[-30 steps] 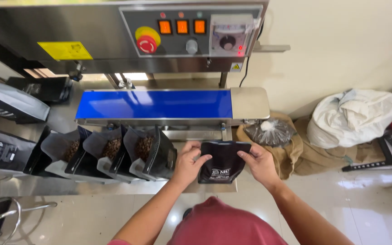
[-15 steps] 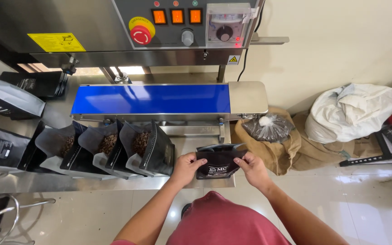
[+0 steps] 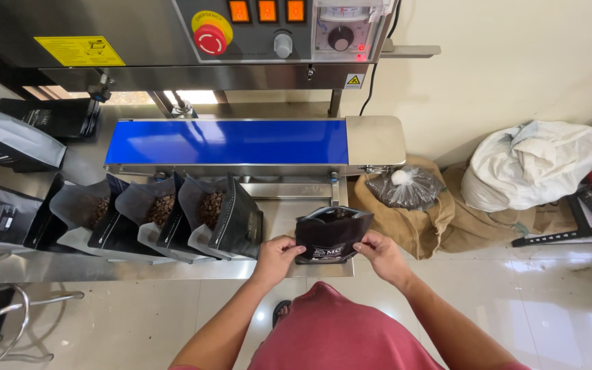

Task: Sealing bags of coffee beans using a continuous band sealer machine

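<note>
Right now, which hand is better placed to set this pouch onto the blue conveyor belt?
Probably the right hand: it grips the black pouch on the side toward the belt's near end, with a bare path ahead. The left hand has the open filled pouches beside it.

Three open black pouches (image 3: 166,219) of coffee beans are standing beside the conveyor; three orange indicator lights (image 3: 267,10) are glowing above.
</note>
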